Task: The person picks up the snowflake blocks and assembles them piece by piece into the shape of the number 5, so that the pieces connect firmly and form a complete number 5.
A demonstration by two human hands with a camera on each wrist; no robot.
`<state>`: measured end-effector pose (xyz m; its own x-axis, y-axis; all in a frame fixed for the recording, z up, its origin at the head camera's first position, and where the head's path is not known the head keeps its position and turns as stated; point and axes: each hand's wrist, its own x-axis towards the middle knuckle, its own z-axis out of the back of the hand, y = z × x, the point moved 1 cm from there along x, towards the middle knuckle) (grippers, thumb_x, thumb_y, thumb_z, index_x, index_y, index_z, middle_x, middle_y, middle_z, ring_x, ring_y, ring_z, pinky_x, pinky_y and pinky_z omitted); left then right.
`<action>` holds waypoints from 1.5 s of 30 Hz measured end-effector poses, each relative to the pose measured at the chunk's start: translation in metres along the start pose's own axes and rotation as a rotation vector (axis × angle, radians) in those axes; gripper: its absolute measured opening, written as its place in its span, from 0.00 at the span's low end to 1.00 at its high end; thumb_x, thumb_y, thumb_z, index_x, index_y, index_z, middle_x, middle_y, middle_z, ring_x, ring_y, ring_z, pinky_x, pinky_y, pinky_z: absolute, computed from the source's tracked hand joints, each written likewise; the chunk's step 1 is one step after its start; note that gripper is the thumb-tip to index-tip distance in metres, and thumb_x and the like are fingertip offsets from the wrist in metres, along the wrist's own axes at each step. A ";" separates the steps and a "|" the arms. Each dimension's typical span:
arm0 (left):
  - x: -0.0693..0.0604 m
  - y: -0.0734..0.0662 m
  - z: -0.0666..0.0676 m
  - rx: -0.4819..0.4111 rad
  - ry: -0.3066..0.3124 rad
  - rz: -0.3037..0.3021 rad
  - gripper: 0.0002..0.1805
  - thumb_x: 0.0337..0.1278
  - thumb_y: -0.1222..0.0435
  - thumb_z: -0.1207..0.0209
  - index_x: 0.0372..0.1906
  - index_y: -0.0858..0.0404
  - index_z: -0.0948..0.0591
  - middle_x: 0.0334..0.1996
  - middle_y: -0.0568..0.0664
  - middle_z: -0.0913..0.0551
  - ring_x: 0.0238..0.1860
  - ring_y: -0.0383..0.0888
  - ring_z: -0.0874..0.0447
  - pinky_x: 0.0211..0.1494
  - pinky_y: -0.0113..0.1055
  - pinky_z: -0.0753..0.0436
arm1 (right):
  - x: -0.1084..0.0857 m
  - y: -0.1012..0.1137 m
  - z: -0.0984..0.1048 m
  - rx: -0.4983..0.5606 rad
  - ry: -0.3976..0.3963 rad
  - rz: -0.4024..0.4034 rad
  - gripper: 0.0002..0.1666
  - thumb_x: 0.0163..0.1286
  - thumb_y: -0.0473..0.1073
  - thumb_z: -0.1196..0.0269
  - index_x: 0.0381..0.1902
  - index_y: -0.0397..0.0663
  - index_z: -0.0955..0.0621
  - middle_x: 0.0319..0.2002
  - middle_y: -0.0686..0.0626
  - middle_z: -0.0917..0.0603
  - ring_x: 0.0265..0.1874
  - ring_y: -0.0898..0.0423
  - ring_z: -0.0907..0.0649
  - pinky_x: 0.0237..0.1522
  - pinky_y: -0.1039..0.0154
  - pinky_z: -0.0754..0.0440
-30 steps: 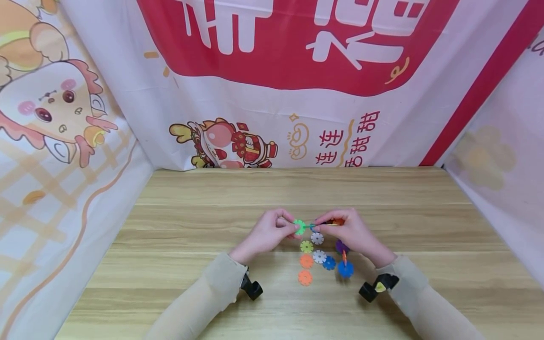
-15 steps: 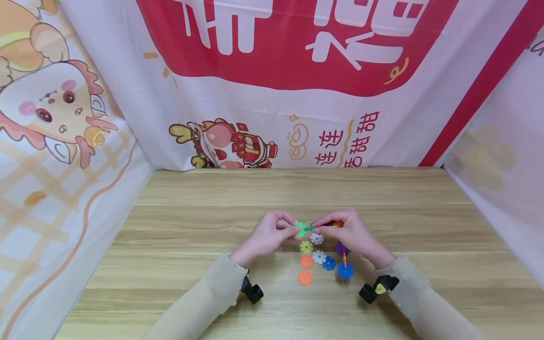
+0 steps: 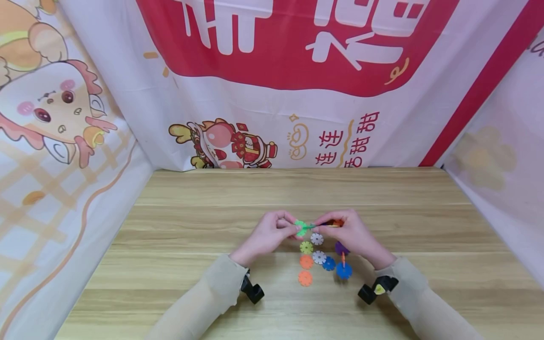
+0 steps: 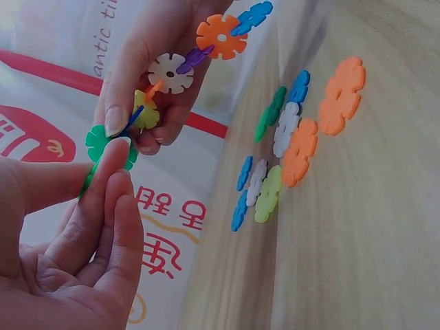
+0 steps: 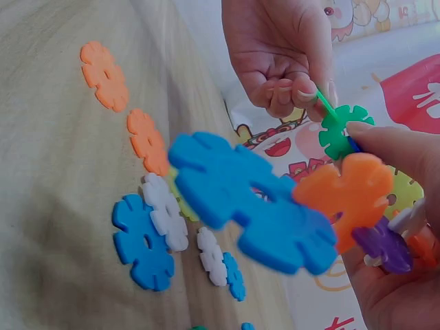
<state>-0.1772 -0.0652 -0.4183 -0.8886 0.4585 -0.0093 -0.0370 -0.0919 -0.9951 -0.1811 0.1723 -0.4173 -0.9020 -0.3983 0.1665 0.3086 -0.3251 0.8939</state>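
Above the table, my left hand (image 3: 269, 233) pinches a light green snowflake disc (image 3: 301, 228) between thumb and fingers. Facing it, my right hand (image 3: 354, 236) grips a chain of interlocked snowflake discs and pinches it near a darker green disc (image 5: 337, 134). The light green disc meets that darker disc edge-on; how deep their slots engage cannot be told. Along the chain come a yellow disc (image 4: 146, 110), a white disc (image 4: 170, 73), a purple disc (image 4: 195, 59), an orange disc (image 4: 221, 37) and, at the free end, a blue disc (image 3: 344, 271). Fingers partly hide the chain.
Loose discs lie flat on the wooden table (image 3: 191, 264) below the hands: two orange (image 3: 305, 278), a yellow-green one (image 3: 306, 247), white ones (image 3: 319, 257), several blue (image 3: 328, 263) and a green one (image 4: 271, 113). Printed cloth (image 3: 255, 104) walls the table's back and sides.
The light green disc has tilted and shifted slightly toward the right hand. The chain's hanging blue end has swung a little. Both hands stay nearly in place, and the loose discs have not moved.
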 end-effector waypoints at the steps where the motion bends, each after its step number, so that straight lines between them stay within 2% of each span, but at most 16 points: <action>1: 0.000 0.000 0.000 0.002 0.001 0.001 0.05 0.71 0.71 0.40 0.45 0.70 0.21 0.34 0.57 0.11 0.42 0.60 0.12 0.53 0.50 0.16 | 0.000 0.001 0.000 0.000 0.004 0.002 0.08 0.65 0.40 0.26 0.42 0.46 0.10 0.42 0.52 0.11 0.38 0.49 0.15 0.35 0.63 0.15; 5: 0.002 0.000 0.002 0.001 0.013 0.001 0.06 0.70 0.71 0.39 0.45 0.70 0.21 0.34 0.57 0.11 0.40 0.53 0.10 0.53 0.51 0.16 | 0.001 0.002 0.002 -0.014 0.034 0.015 0.15 0.62 0.38 0.24 0.47 0.43 0.11 0.45 0.55 0.11 0.45 0.51 0.14 0.46 0.57 0.15; 8: 0.003 0.000 0.003 0.002 0.017 0.001 0.07 0.70 0.70 0.39 0.46 0.71 0.22 0.34 0.57 0.11 0.38 0.49 0.10 0.52 0.51 0.16 | 0.000 0.002 0.004 -0.029 0.053 0.013 0.17 0.60 0.36 0.23 0.48 0.45 0.11 0.46 0.55 0.11 0.47 0.52 0.15 0.48 0.56 0.16; 15: 0.003 0.000 0.003 0.020 0.036 0.003 0.11 0.71 0.67 0.38 0.50 0.71 0.22 0.34 0.56 0.11 0.43 0.63 0.13 0.53 0.57 0.17 | -0.001 0.003 0.006 -0.034 0.045 0.014 0.15 0.60 0.37 0.23 0.44 0.56 0.10 0.45 0.55 0.11 0.45 0.51 0.15 0.44 0.57 0.15; 20: 0.003 0.000 0.006 0.042 0.038 -0.005 0.14 0.73 0.62 0.40 0.53 0.68 0.21 0.36 0.60 0.11 0.44 0.67 0.15 0.52 0.59 0.18 | -0.003 0.001 0.008 -0.018 0.034 -0.004 0.14 0.60 0.37 0.23 0.44 0.57 0.10 0.46 0.55 0.12 0.45 0.50 0.15 0.45 0.54 0.15; 23: 0.003 0.002 0.008 0.057 0.033 -0.013 0.15 0.74 0.60 0.41 0.54 0.68 0.20 0.38 0.61 0.12 0.45 0.66 0.15 0.53 0.59 0.18 | -0.004 -0.001 0.011 -0.020 0.027 -0.009 0.14 0.60 0.39 0.23 0.45 0.56 0.10 0.46 0.54 0.12 0.46 0.49 0.16 0.47 0.51 0.16; 27: 0.005 0.006 0.010 0.074 0.030 -0.016 0.17 0.75 0.58 0.42 0.55 0.67 0.18 0.39 0.56 0.11 0.47 0.63 0.15 0.54 0.55 0.18 | -0.006 -0.003 0.016 -0.023 0.013 -0.029 0.16 0.60 0.44 0.22 0.47 0.51 0.10 0.46 0.54 0.12 0.47 0.49 0.16 0.48 0.52 0.17; 31: 0.007 0.012 0.010 0.110 0.029 -0.011 0.17 0.75 0.58 0.42 0.55 0.67 0.18 0.40 0.51 0.11 0.48 0.59 0.14 0.54 0.49 0.16 | -0.007 -0.006 0.020 -0.012 -0.005 -0.049 0.19 0.60 0.41 0.23 0.49 0.44 0.12 0.47 0.52 0.12 0.46 0.48 0.15 0.47 0.55 0.16; 35: 0.009 0.018 0.007 0.165 0.042 -0.021 0.17 0.75 0.60 0.42 0.55 0.69 0.18 0.41 0.50 0.11 0.47 0.51 0.14 0.52 0.43 0.16 | -0.008 -0.009 0.024 -0.017 -0.024 -0.074 0.17 0.61 0.40 0.23 0.49 0.46 0.11 0.47 0.52 0.12 0.46 0.48 0.16 0.48 0.53 0.17; 39: 0.010 0.023 0.004 0.241 0.049 -0.009 0.16 0.72 0.59 0.38 0.55 0.65 0.16 0.42 0.47 0.12 0.46 0.43 0.15 0.51 0.38 0.16 | -0.009 -0.009 0.026 -0.030 -0.031 -0.083 0.16 0.62 0.42 0.23 0.48 0.49 0.11 0.48 0.53 0.12 0.47 0.49 0.16 0.49 0.51 0.18; 42: 0.011 0.024 0.002 0.270 0.046 -0.005 0.15 0.70 0.59 0.37 0.54 0.62 0.15 0.43 0.44 0.13 0.46 0.41 0.16 0.52 0.37 0.17 | -0.009 -0.009 0.028 -0.032 -0.030 -0.079 0.17 0.62 0.43 0.23 0.49 0.48 0.11 0.47 0.53 0.12 0.47 0.49 0.16 0.49 0.52 0.18; 45: 0.013 0.022 -0.002 0.232 0.036 -0.018 0.16 0.73 0.58 0.40 0.55 0.63 0.16 0.43 0.45 0.13 0.47 0.44 0.15 0.54 0.40 0.17 | -0.010 -0.008 0.029 -0.030 -0.027 -0.079 0.18 0.61 0.44 0.23 0.48 0.47 0.11 0.47 0.53 0.12 0.47 0.49 0.16 0.49 0.53 0.17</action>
<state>-0.1885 -0.0601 -0.4403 -0.8701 0.4929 0.0003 -0.1604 -0.2826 -0.9457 -0.1835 0.2041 -0.4142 -0.9316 -0.3473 0.1078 0.2448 -0.3800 0.8920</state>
